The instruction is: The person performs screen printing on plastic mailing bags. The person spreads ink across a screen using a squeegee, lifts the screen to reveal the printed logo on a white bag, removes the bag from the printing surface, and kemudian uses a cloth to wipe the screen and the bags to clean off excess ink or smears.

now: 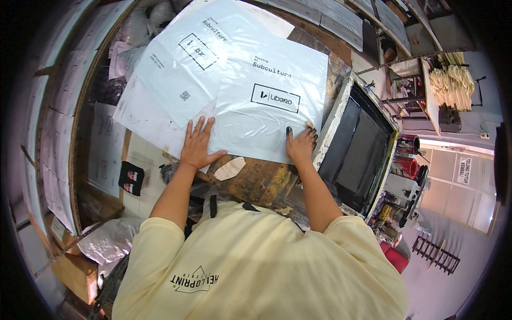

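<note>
Under both my hands lies a glossy white plastic mailer bag (274, 125) with black print and a boxed logo, flat on the worktable. My left hand (198, 146) rests palm down at its lower left corner, fingers spread, thumb pointing right along the near edge. At the lower right corner my right hand (302, 144) presses on the bag, thumb apart from the fingers; dark stains mark the thumb and fingers. A second printed mailer bag (178, 80) lies tilted to the left, meeting the first one. Neither hand grips anything.
A screen-printing frame (358, 146) with dark mesh stands right of the bags. The stained wooden table edge (250, 181) shows in front, with a pale scrap (230, 168) on it. Racks of white sheets (56, 117) rise at left; ink cans (408, 166) stand at right.
</note>
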Motion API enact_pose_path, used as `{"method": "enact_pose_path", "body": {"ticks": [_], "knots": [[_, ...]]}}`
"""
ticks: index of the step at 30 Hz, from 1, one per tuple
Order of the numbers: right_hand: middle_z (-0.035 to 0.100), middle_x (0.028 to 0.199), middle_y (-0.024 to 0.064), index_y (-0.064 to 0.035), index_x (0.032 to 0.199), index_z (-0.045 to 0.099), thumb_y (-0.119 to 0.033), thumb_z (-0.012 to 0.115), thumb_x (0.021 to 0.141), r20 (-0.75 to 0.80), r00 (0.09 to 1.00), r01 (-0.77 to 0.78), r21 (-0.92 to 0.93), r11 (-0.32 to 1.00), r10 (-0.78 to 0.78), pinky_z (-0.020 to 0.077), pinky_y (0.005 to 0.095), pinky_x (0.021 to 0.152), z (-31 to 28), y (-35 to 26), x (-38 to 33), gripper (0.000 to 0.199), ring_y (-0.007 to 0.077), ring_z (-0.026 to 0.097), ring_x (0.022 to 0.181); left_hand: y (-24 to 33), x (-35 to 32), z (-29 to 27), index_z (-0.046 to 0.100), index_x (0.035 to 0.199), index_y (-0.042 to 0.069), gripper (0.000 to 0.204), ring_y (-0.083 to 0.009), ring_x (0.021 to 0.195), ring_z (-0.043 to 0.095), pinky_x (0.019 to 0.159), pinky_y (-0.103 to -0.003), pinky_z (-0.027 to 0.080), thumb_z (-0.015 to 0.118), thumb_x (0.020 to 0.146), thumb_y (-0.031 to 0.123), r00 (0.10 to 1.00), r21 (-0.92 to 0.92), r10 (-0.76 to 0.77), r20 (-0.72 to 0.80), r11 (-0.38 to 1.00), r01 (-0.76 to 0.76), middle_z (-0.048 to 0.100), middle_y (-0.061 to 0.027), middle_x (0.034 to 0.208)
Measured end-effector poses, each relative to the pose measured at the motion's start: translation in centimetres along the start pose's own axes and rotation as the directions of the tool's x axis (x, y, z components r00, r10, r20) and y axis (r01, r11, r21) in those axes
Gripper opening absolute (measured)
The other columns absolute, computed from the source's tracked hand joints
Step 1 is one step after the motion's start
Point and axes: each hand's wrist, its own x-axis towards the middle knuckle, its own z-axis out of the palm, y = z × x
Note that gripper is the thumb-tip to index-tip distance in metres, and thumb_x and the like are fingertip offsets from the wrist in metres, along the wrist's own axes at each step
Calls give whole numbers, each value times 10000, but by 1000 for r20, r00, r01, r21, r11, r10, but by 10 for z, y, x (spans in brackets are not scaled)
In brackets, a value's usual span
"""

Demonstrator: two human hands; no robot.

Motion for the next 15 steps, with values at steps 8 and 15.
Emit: {"method": "enact_pose_path", "body": {"ticks": [8, 15], "knots": [[219, 1579, 441, 208, 1513, 231, -591, 502, 1005, 74, 954, 295, -32, 955, -292, 178, 618, 1225, 24, -24, -90, 985, 602, 205, 1475, -1, -1, 6, 259, 1597, -6, 1135, -342, 1550, 237, 1287, -558, 81, 632, 825, 737, 999, -19, 17, -43, 1000, -18, 362, -157, 1627], [247, 1608, 375, 147, 1525, 298, -466, 537, 1006, -68, 788, 616, 64, 785, -612, 152, 595, 1249, 44, -107, -60, 838, 525, 224, 1506, 1, -1, 3, 247, 1608, 13, 1128, -326, 1556, 226, 1289, -547, 75, 619, 832, 742, 999, 30, 28, -36, 999, -27, 343, -129, 1642]]}}
